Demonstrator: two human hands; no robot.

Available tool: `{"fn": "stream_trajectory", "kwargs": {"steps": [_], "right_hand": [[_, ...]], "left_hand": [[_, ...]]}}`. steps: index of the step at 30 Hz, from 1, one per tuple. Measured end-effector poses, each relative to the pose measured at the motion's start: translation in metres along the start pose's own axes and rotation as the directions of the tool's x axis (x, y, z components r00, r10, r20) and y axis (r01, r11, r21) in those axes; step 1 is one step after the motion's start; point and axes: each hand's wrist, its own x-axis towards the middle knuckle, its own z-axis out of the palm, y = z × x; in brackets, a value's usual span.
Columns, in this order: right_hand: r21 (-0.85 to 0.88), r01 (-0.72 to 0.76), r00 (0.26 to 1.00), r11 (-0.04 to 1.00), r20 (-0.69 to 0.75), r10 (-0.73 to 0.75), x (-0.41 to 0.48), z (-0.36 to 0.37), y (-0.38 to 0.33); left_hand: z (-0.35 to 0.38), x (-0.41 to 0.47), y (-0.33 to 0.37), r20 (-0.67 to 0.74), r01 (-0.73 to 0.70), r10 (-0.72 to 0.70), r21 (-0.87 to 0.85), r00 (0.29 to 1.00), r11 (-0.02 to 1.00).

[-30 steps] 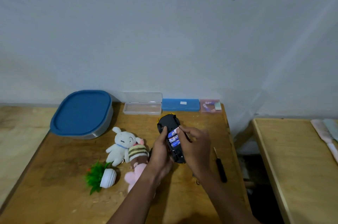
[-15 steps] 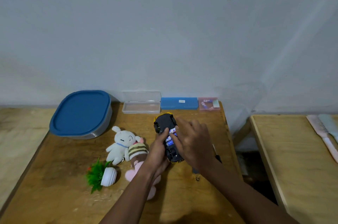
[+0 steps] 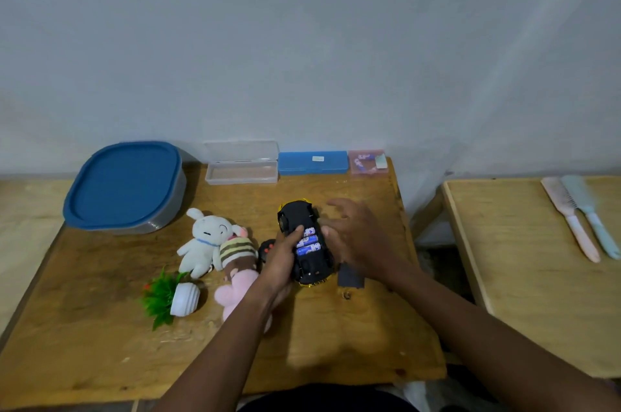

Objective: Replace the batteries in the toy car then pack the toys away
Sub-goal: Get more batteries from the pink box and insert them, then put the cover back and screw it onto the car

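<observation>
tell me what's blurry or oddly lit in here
Head view: the right hand is smeared by motion blur; the toy car and batteries held by the left hand look fairly sharp; pale diagonal streaks of light cross the wall; soft shadows fall on the table.

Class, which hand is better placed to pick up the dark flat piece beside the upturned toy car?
Right. The right hand is open and free, with the dark flat piece beside its wrist; the left hand grips the toy car.
</observation>
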Motion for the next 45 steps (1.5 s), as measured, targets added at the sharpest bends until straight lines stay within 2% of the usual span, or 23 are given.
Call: {"fn": "stream_trajectory", "kwargs": {"steps": [2, 3, 6, 7, 9, 16, 22, 26, 28, 30, 32, 34, 36, 38, 40, 45], "right_hand": [[0.12, -0.197, 0.978, 0.973, -0.046, 0.203, -0.011, -0.001, 0.012], [0.134, -0.281, 0.959, 0.95, -0.007, 0.285, -0.018, -0.002, 0.017], [0.002, -0.432, 0.858, 0.902, 0.31, 0.41, -0.046, 0.004, 0.022], [-0.036, -0.444, 0.823, 0.895, 0.378, 0.423, -0.054, 0.008, 0.021], [-0.063, -0.445, 0.803, 0.893, 0.413, 0.43, -0.065, 0.013, 0.018], [-0.088, -0.382, 0.86, 0.92, 0.33, 0.389, -0.075, 0.028, 0.016], [-0.076, -0.336, 0.875, 0.939, 0.343, 0.341, -0.072, 0.035, 0.02], [0.032, -0.406, 0.858, 0.913, 0.358, 0.369, -0.069, 0.036, 0.024], [0.25, -0.527, 0.831, 0.812, 0.352, 0.43, -0.066, 0.032, 0.026], [0.499, -0.63, 0.771, 0.595, 0.308, 0.558, -0.061, 0.023, 0.028], [0.678, -0.608, 0.718, 0.413, 0.249, 0.65, -0.057, 0.01, 0.028], [0.734, -0.541, 0.756, 0.41, 0.211, 0.619, -0.054, -0.002, 0.025], [0.725, -0.498, 0.83, 0.476, 0.239, 0.505, -0.051, -0.011, 0.019], [0.711, -0.473, 0.873, 0.52, 0.298, 0.386, -0.049, -0.016, 0.01], [0.698, -0.453, 0.891, 0.554, 0.334, 0.307, -0.046, -0.014, 0.005], [0.683, -0.447, 0.894, 0.578, 0.373, 0.25, -0.042, -0.009, 0.003]], "left_hand": [[-0.001, 0.003, -0.005, -0.013, 0.006, -0.006, 0.057, 1.0, 0.998], [-0.001, 0.002, -0.008, -0.009, 0.022, -0.022, 0.067, 1.0, 0.998], [0.001, -0.005, -0.02, 0.039, 0.051, -0.055, 0.113, 0.998, 0.992], [0.002, -0.008, -0.025, 0.057, 0.06, -0.068, 0.132, 0.996, 0.989], [0.003, -0.013, -0.032, 0.082, 0.076, -0.09, 0.165, 0.993, 0.983], [-0.001, -0.015, -0.048, 0.097, 0.097, -0.123, 0.235, 0.988, 0.967], [-0.001, -0.02, -0.047, 0.085, 0.156, -0.173, 0.182, 0.981, 0.971], [-0.001, -0.022, -0.045, 0.088, 0.193, -0.207, 0.145, 0.974, 0.97], [0.0, -0.023, -0.044, 0.087, 0.197, -0.205, 0.101, 0.975, 0.975], [0.0, -0.024, -0.041, 0.082, 0.203, -0.207, 0.054, 0.975, 0.978], [0.0, -0.025, -0.039, 0.076, 0.2, -0.202, 0.028, 0.976, 0.979], [0.002, -0.027, -0.035, 0.086, 0.188, -0.189, 0.016, 0.978, 0.982], [0.006, -0.029, -0.031, 0.098, 0.176, -0.178, 0.029, 0.979, 0.984], [0.009, -0.029, -0.029, 0.103, 0.157, -0.163, 0.061, 0.981, 0.986], [0.012, -0.029, -0.026, 0.128, 0.126, -0.137, 0.091, 0.982, 0.988], [0.016, -0.031, -0.022, 0.195, 0.059, -0.084, 0.135, 0.977, 0.989]]}}
